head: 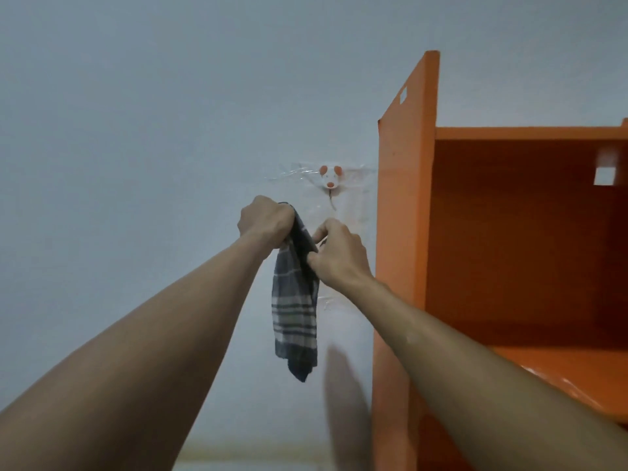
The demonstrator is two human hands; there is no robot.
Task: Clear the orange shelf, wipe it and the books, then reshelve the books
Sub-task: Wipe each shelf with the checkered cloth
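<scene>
Two bare forearms reach up from the bottom corners of the head view and meet in front of a pale, smooth wall (136,130). Between them hangs a cloth (295,311), dark grey-blue with lighter checked bands, thin and limp, its long axis running nearly straight down to a ragged lower corner. The left hand (265,223) is closed in a fist around the cloth's bunched top edge. The right hand (339,254), just beside it, pinches the cloth's right side between thumb and curled fingers, so both hands grip the same piece of fabric.

Just above the hands, a small plastic wall hook (329,180) shaped like a white mouse head with orange ears is stuck to the wall under a crinkled patch of clear tape (299,173); a thin curved prong hangs from it, apart from the cloth.

To the right stands the orange shelf (404,205), made of flat, glossy panels with square edges. Its tall side panel rises right beside the right hand and forearm, with a small white label near the top. Its open compartment faces the camera and holds no books; the lower board shines with reflected light. A square cut-out (605,175) shows in the far side panel. The cloth's shadow falls on the wall beside the shelf.
</scene>
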